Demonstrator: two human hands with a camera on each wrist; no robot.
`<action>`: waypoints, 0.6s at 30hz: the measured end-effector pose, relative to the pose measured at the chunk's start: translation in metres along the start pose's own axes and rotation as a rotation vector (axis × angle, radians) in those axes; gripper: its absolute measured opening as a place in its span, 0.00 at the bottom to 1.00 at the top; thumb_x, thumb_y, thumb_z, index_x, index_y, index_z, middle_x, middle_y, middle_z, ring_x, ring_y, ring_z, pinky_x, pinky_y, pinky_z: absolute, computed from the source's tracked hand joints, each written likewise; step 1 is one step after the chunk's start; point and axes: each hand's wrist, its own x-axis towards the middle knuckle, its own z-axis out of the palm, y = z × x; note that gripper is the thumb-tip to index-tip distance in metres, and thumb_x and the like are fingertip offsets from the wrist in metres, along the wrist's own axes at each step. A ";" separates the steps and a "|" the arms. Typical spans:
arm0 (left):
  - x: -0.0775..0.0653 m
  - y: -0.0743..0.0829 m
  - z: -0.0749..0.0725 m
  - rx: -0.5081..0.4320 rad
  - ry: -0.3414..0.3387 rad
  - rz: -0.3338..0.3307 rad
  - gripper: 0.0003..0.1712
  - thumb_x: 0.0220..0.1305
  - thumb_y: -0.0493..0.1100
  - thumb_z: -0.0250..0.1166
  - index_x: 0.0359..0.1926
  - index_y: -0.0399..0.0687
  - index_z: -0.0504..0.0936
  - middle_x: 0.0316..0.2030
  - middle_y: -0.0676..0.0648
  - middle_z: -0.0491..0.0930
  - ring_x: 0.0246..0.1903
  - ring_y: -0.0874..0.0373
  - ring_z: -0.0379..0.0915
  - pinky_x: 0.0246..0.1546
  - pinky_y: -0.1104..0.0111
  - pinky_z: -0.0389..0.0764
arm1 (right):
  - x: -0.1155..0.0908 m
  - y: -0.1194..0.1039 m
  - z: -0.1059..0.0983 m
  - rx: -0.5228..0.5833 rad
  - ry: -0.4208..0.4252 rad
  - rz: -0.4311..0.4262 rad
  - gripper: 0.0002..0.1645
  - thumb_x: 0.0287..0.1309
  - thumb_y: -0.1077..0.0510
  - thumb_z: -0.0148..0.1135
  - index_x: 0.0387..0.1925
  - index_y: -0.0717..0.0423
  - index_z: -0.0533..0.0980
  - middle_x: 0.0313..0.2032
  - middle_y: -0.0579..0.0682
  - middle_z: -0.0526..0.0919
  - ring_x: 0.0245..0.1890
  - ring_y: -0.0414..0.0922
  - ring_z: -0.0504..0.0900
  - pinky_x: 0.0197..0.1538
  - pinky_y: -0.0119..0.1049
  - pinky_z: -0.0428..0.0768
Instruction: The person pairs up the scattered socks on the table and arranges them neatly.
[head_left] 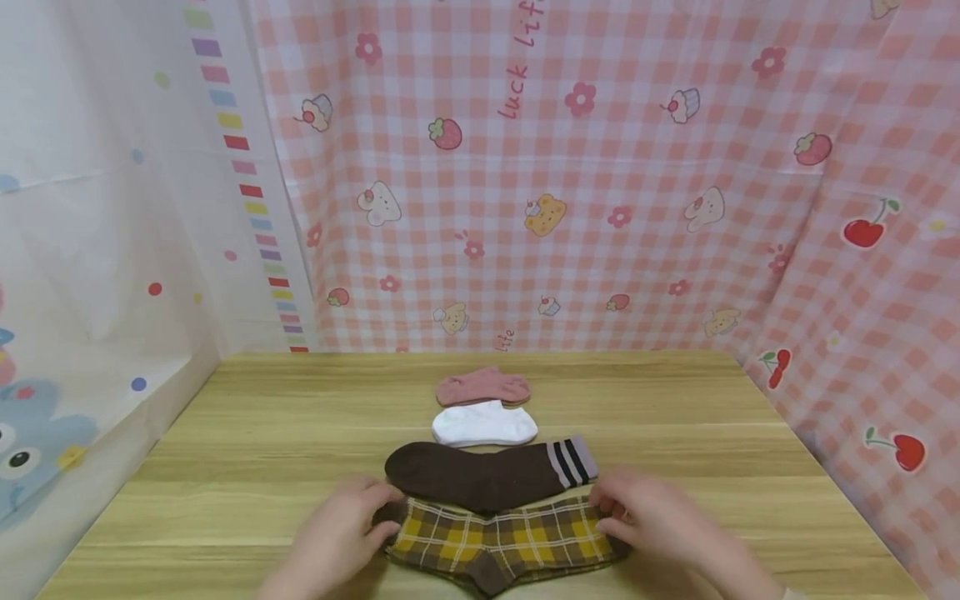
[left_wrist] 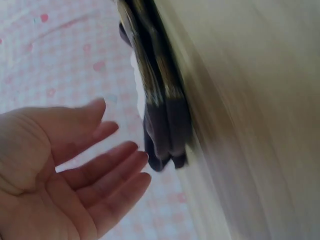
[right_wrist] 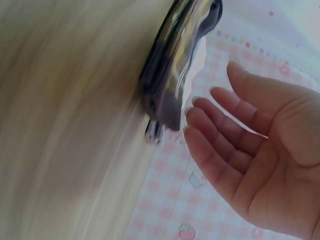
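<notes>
A pair of yellow-and-brown plaid socks (head_left: 457,542) lies flat at the near side of the table, its dark ends to left and right. My left hand (head_left: 337,529) is at its left end, my right hand (head_left: 656,512) at its right end. Both wrist views show the thumb and fingers spread and loosely bent beside the plaid socks (left_wrist: 172,120), holding nothing. Just behind lie dark brown socks (head_left: 480,479) with a striped grey cuff, then white ankle socks (head_left: 483,425), then pink ankle socks (head_left: 480,389).
The socks form a column down the middle of a wood-grain table (head_left: 262,417). A pink checked cloth (head_left: 480,167) hangs behind the table and along its right side. On the left hangs a white printed cloth (head_left: 97,208).
</notes>
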 end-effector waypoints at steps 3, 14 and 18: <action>-0.001 0.005 0.003 -0.002 -0.052 0.137 0.16 0.54 0.40 0.75 0.44 0.44 0.84 0.42 0.50 0.81 0.42 0.55 0.78 0.43 0.60 0.81 | 0.001 -0.005 0.004 -0.036 0.009 -0.123 0.12 0.52 0.56 0.75 0.38 0.50 0.80 0.34 0.38 0.79 0.34 0.34 0.76 0.35 0.32 0.78; 0.005 0.020 0.028 0.015 -0.194 0.637 0.19 0.65 0.45 0.67 0.54 0.44 0.82 0.48 0.46 0.80 0.48 0.55 0.77 0.47 0.67 0.78 | 0.004 -0.025 0.019 -0.005 -0.112 -0.243 0.16 0.60 0.50 0.69 0.50 0.45 0.80 0.48 0.40 0.79 0.48 0.39 0.77 0.48 0.37 0.79; 0.002 0.020 0.036 0.017 -0.217 0.621 0.20 0.69 0.52 0.61 0.55 0.46 0.82 0.48 0.47 0.80 0.47 0.56 0.76 0.46 0.69 0.78 | 0.006 -0.029 0.022 0.041 -0.210 -0.185 0.17 0.63 0.48 0.67 0.52 0.42 0.80 0.50 0.38 0.77 0.50 0.39 0.75 0.50 0.37 0.79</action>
